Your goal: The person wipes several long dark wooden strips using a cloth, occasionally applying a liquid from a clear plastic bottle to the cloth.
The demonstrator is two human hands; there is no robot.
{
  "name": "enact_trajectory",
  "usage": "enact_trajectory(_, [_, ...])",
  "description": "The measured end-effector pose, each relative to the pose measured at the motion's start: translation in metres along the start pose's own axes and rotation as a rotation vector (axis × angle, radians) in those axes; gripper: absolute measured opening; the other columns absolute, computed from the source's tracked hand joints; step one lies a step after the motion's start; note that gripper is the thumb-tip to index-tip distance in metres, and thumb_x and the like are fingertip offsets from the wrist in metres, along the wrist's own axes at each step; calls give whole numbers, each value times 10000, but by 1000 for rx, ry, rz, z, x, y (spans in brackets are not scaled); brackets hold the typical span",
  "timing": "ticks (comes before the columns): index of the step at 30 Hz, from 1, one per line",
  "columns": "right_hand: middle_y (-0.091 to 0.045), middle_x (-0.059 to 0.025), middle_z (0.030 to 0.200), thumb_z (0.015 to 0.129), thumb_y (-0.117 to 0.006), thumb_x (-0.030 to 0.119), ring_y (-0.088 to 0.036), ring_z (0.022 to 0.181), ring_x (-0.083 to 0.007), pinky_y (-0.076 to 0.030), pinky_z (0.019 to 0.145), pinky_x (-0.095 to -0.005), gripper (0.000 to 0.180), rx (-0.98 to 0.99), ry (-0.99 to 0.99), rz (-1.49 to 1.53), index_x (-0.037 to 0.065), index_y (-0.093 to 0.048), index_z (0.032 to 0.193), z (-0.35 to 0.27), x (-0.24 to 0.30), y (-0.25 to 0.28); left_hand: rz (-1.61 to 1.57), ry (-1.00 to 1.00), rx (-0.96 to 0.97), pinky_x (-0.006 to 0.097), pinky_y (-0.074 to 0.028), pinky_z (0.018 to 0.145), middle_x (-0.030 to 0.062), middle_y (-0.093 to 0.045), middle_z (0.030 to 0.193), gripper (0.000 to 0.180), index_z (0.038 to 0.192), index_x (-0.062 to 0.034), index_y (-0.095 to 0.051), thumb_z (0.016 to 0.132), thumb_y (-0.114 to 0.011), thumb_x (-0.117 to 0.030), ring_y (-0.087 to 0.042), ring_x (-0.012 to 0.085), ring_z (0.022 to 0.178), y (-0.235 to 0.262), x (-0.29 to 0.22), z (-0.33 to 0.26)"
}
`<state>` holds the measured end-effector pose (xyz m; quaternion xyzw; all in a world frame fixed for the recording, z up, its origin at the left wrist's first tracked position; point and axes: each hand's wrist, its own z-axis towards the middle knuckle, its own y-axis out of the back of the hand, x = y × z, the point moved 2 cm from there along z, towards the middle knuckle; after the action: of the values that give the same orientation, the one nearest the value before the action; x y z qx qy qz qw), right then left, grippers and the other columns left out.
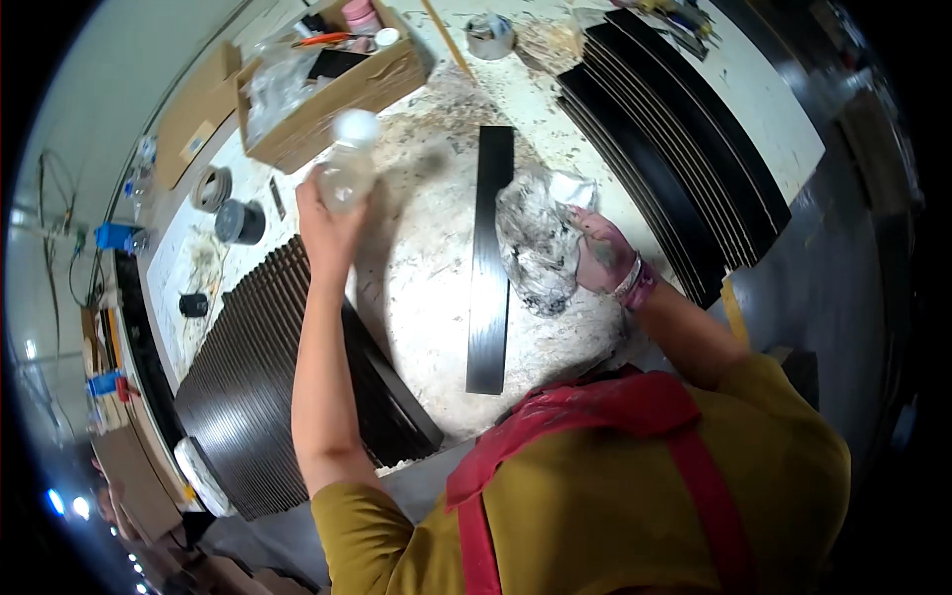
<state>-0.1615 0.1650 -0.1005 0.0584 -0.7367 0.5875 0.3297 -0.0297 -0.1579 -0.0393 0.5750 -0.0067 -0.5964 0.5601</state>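
A clear bottle with a white top [349, 164] is gripped in my left hand [329, 213], raised over the table left of the middle. My right hand [603, 253], in a stained pinkish glove, is closed on a crumpled, dirty whitish cloth [538, 243]. That cloth lies against the right side of a long, narrow black strip [488, 297], which rests on the table in front of me. Part of the strip's right edge is hidden under the cloth.
Many dark strips stand in a row [248, 387] at the left; black boards lie stacked [684, 149] at the right. A cardboard box [337, 107] with plastic wrap and bottles sits at the far left, near a dark jar [240, 222]. A tape roll [490, 38] is at the back.
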Motion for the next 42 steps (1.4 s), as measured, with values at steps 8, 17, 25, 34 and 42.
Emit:
enact_trajectory(8, [-472,-147,1357,1006,-263,343,-482,1221,-311,-368,1035,-483,499,54,-104,395,35,-346,1389,18,-1,-46,684,-594,269,428,-392,883,81,-534,1172,700,1231,-251,-540,579,-759,-116,-518,270,1081,18,-109,-62])
enact_trajectory(17, [-573,-189,1211,1006,-297,254,-580,1083,-347,-451,957,-520,407,-136,-180,536,7,-456,1288,4,-4,-20,1021,-741,285,414,-385,866,26,-555,1034,515,1180,-237,-538,710,-592,-34,-520,220,1039,38,-141,-57])
enact_trajectory(25, [-589,-217,1177,988,-310,346,-609,1023,-377,-469,929,-517,455,-127,-283,665,38,-475,1279,2,-3,-18,978,-798,285,415,-389,865,28,-542,971,472,1152,-221,-541,721,-575,-34,-522,215,996,31,-166,-48])
enact_trajectory(34, [-685,-103,971,942,-478,295,-659,867,-230,-503,878,-415,319,195,-195,611,30,-630,1038,46,-14,-56,464,-348,312,434,-379,944,155,-518,1184,631,1196,-76,-526,598,-721,-35,-495,358,1096,15,-106,-43])
enact_trajectory(42, [-677,-99,1045,955,-468,228,-663,903,-206,-526,853,-371,282,-29,-158,458,45,-603,1122,47,4,-54,-153,165,-48,383,-359,1037,216,-410,1351,796,1382,42,-274,752,-742,-93,-448,299,1218,-1,5,-1])
